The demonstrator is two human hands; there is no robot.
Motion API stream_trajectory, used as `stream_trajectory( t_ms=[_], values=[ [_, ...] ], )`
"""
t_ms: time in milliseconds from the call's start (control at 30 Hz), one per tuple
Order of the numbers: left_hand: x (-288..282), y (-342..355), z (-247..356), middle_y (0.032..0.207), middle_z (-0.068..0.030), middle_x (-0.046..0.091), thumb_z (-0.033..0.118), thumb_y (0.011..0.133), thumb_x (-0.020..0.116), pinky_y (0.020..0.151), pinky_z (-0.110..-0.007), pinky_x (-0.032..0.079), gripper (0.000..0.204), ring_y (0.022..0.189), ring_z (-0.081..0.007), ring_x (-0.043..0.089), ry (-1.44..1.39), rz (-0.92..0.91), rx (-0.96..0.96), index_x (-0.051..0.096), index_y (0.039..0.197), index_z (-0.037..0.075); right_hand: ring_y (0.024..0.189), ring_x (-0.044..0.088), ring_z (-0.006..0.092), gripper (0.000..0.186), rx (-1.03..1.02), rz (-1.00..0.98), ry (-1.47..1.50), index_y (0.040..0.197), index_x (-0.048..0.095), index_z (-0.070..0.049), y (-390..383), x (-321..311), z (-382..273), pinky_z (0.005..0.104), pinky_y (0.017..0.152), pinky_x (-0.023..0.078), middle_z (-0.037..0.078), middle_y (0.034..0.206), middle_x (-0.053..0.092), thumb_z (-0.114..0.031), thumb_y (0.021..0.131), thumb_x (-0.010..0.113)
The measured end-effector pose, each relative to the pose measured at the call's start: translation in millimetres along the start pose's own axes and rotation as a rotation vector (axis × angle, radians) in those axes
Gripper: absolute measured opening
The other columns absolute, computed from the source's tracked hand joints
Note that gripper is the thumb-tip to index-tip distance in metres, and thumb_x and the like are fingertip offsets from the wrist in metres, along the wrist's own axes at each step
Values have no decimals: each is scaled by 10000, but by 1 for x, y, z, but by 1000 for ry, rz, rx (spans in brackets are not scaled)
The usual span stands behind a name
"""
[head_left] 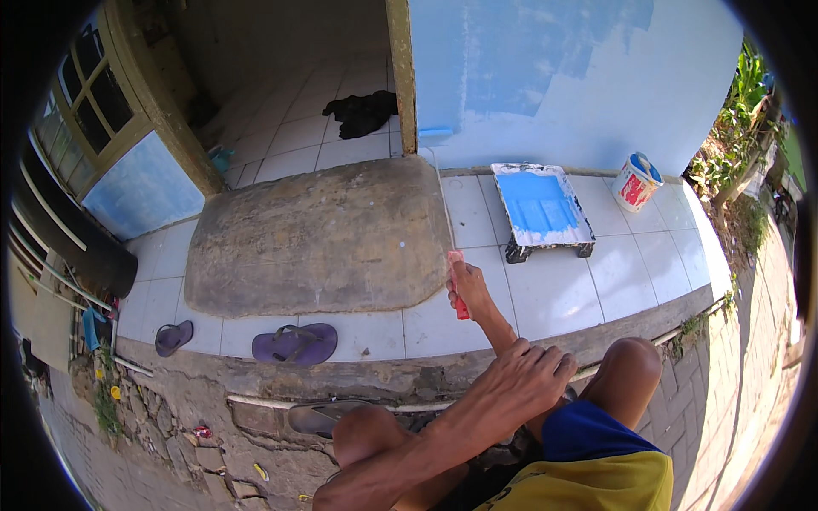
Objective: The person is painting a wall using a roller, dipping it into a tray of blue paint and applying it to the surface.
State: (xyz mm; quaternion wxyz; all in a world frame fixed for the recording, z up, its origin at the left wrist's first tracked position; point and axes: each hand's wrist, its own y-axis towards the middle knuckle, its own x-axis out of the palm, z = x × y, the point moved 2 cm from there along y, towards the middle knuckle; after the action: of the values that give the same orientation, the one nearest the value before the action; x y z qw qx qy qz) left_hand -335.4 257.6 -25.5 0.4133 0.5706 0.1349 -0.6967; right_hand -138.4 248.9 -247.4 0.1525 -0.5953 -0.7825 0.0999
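My right hand (471, 294) is closed round the red handle of a paint roller (460, 308). From the handle a thin, long rod runs up to a small blue roller head (435, 132), which lies against the foot of the light blue wall (520, 77) beside the door frame. Across my right forearm rests my left hand (537, 375), its fingers curled over the arm. To the right of the roller stands a paint tray (537, 204) with bright blue paint in it, raised on black feet. Farther right is a white and red paint bucket (637, 182) with blue paint at its rim.
A raised concrete step (315, 238) lies before the open doorway, where a dark cloth (362, 113) is on the floor. Purple sandals (295, 344) sit on the white tiles (545, 289). A pipe (256, 400) follows the porch edge. Plants (733, 149) grow at the right.
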Motion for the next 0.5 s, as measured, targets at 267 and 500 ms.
stream_trajectory(
  t_ms=[267,500],
  values=[
    [2,0,-2,1093,-130,617,-8,841,582,924,-365,481,376,1039,-252,619,-56,55,8,525,1212,-31,426,503,159,462,7,-13,6,820,513,-56,9,1,2,323,360,412,67,630,532,-486,987,479],
    [1,1,-1,1082,-134,621,-10,839,581,942,-372,481,350,1042,-259,623,-66,24,12,538,1186,-35,431,498,131,493,15,-31,60,843,532,-65,6,11,-5,296,379,416,35,635,530,-540,972,510]
  ],
)
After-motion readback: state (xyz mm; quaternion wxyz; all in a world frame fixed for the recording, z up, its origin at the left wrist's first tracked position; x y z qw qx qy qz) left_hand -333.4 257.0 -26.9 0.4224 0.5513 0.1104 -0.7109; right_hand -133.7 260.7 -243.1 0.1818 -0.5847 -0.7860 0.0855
